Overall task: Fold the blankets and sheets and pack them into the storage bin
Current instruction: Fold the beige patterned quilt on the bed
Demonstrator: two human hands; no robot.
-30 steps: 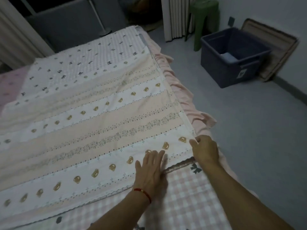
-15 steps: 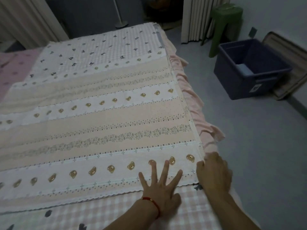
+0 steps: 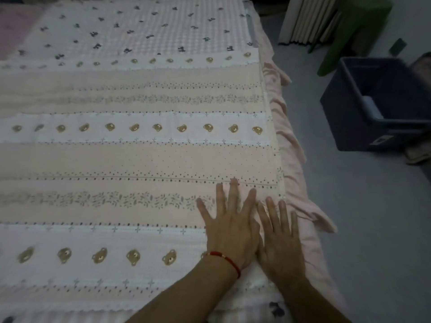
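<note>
The striped bear-print blanket [image 3: 130, 159] lies spread flat across the bed. Near its right edge, the left hand [image 3: 229, 226] and right hand [image 3: 279, 243] both press down on it side by side, fingers straight and splayed, holding nothing. Further off on the floor sits the dark blue storage bin [image 3: 349, 113], with a green stool [image 3: 354, 26] behind it.

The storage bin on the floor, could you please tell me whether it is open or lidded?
Open. The storage bin has no lid on it, and a pale folded item shows inside against its dark interior.
</note>
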